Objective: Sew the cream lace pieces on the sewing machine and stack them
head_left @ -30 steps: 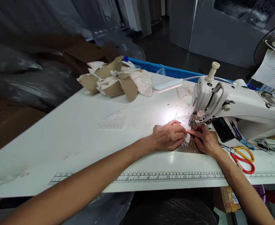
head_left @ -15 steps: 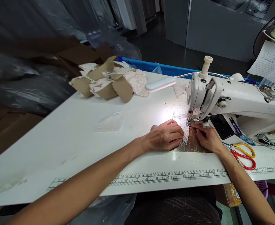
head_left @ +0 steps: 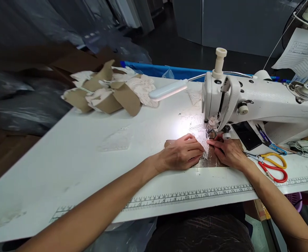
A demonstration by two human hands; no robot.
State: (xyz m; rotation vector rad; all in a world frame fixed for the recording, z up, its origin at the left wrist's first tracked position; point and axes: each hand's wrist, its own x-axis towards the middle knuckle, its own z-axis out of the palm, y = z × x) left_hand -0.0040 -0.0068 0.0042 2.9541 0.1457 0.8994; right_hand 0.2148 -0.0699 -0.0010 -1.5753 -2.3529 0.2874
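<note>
A white sewing machine (head_left: 269, 101) stands on the right, its presser foot (head_left: 209, 133) over a strip of white lace (head_left: 205, 150). My left hand (head_left: 184, 153) lies on the lace's left side, fingers bent and pressed together at its edge. From the right, my right hand (head_left: 228, 153) reaches to the lace just in front of the foot, thumb and index finger closed at its edge. Under both hands is a brown metallic-looking plate (head_left: 214, 161). The fingertips of my left hand are partly hidden.
A lamp (head_left: 168, 90) lights the needle area. Scissors with red and yellow handles (head_left: 274, 168) lie right of my right hand, near a black phone (head_left: 247, 135) and blue thread snips (head_left: 271, 141). Lace and brown pieces (head_left: 109, 91) are piled at the back left. A printed ruler (head_left: 190, 196) follows the front edge.
The camera view has shifted a little. My right fingertips have moved left, from beside the presser foot to the lace edge in front of it. My left hand stays on the lace.
</note>
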